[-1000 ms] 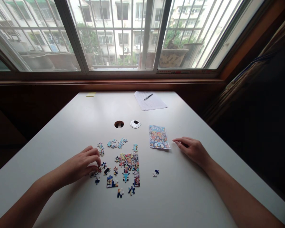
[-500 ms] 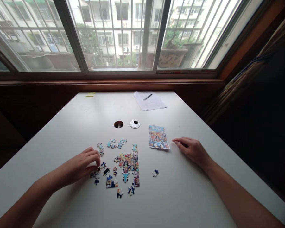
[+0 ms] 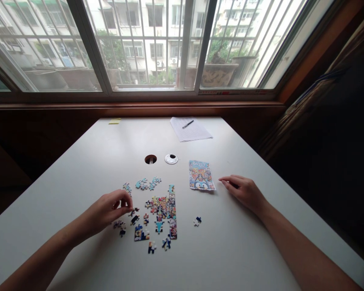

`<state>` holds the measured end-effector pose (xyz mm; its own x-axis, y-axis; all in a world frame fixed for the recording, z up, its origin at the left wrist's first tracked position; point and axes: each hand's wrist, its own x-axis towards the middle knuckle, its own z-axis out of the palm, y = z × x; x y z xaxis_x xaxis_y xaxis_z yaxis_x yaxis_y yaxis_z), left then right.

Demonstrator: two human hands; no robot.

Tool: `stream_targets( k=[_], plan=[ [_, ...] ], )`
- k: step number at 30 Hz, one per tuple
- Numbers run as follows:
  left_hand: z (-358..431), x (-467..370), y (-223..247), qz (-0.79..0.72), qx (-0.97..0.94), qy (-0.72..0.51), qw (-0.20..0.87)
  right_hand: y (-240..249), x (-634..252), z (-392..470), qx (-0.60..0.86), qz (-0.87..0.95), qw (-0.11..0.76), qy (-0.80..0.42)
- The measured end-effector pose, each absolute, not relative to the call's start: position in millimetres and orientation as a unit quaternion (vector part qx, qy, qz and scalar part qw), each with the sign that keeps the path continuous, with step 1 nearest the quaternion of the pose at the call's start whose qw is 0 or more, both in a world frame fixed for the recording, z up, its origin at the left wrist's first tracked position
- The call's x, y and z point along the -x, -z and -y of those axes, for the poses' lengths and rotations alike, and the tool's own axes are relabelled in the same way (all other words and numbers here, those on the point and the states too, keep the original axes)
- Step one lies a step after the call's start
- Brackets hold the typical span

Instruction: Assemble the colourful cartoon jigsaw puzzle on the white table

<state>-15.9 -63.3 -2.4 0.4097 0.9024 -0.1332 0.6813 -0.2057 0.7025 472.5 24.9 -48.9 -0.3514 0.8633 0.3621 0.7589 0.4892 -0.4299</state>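
My left hand (image 3: 113,208) pinches a small dark puzzle piece (image 3: 136,209) between thumb and fingertips, just above the table. Several loose puzzle pieces (image 3: 119,224) lie below and beside that hand. To its right is a partly joined puzzle (image 3: 166,207) with a straight right edge. A joined corner section (image 3: 141,233) lies at its lower left, and light-blue pieces (image 3: 142,184) lie above. My right hand (image 3: 242,189) rests on the table with its fingers stretched out, holding nothing. Its fingertips point at the picture sheet (image 3: 202,176), a little apart from it.
A lone piece (image 3: 197,221) lies right of the joined puzzle. Farther back are a cable hole (image 3: 151,159), a silver grommet (image 3: 171,159), and paper sheets (image 3: 194,131) with a pen (image 3: 188,124) on top. A yellow note (image 3: 114,121) sits by the table's far edge, below the window.
My left hand has moved slightly to the right, carrying the dark puzzle piece away from the loose pieces at the left. My right hand stays where it was.
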Motion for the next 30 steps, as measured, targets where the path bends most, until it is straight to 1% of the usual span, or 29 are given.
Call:
stream_targets(
  k=[7,17,30],
  plan=[
    [63.3,-9.8,5.2,-0.558,-0.708,-0.171,0.398,48.9,-472.1,-25.6,0.498,0.813,0.286,-0.101],
    [57.6,-24.5,-9.0,-0.572,-0.704,-0.155,0.392,48.2,-471.8,-25.4,0.497,0.813,0.288,-0.097],
    [33.3,-24.9,-31.4,-0.566,-0.735,-0.136,0.349,46.8,-470.0,-24.1,0.495,0.812,0.292,-0.098]
  ],
)
